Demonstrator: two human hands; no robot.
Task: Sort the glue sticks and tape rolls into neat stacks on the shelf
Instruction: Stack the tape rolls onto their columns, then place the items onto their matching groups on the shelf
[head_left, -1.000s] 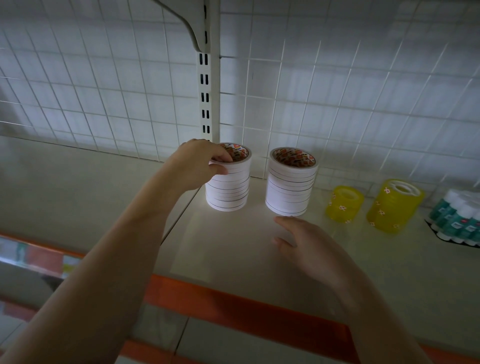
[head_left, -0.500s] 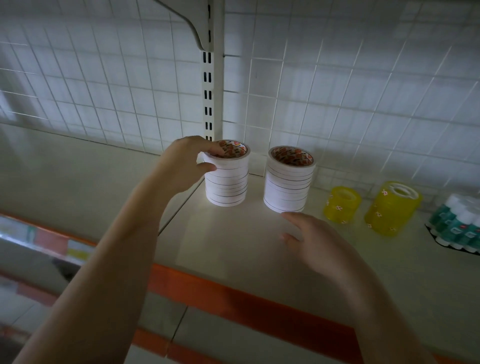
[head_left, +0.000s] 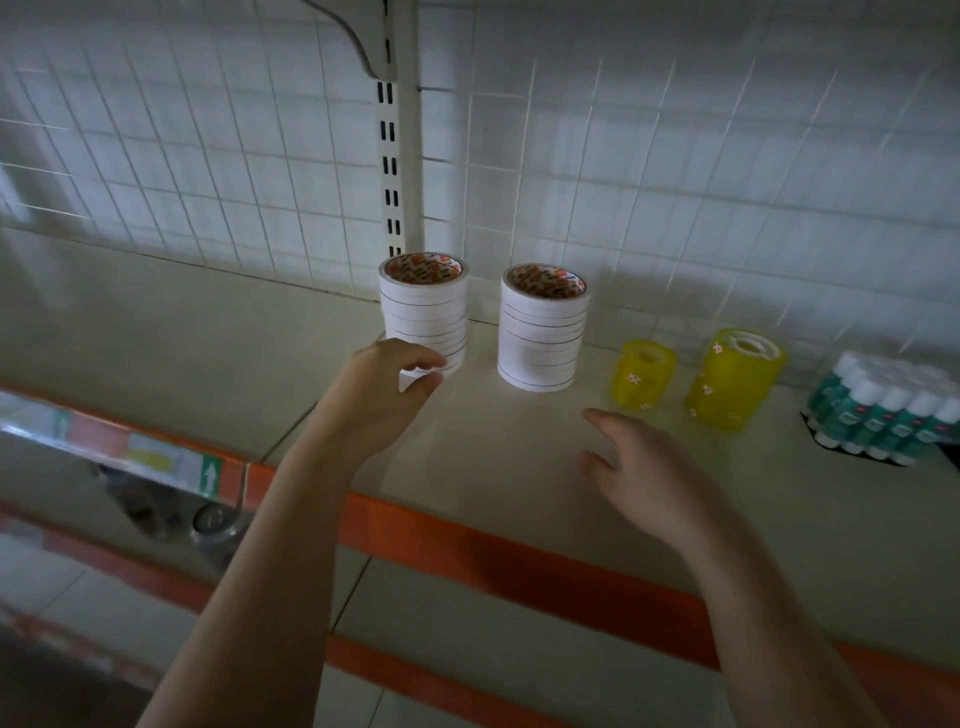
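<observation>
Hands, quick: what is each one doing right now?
Left hand: fingers loosely curled in front of the left tape stack, gripping nothing; whether it touches the stack cannot be told.
Right hand: open, empty, above the shelf.

Dim, greenish light; wide-angle bending at edges, soft blur throughout.

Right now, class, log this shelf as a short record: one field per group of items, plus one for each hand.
white tape: two upright stacks, left stack, right stack, standing apart
yellow tape: shorter stack, taller stack, right of the white ones
glue sticks: pack at far right
left hand: fingers loosely curled at the left stack's base, no clear grip
right hand: open above the shelf, holding nothing
</observation>
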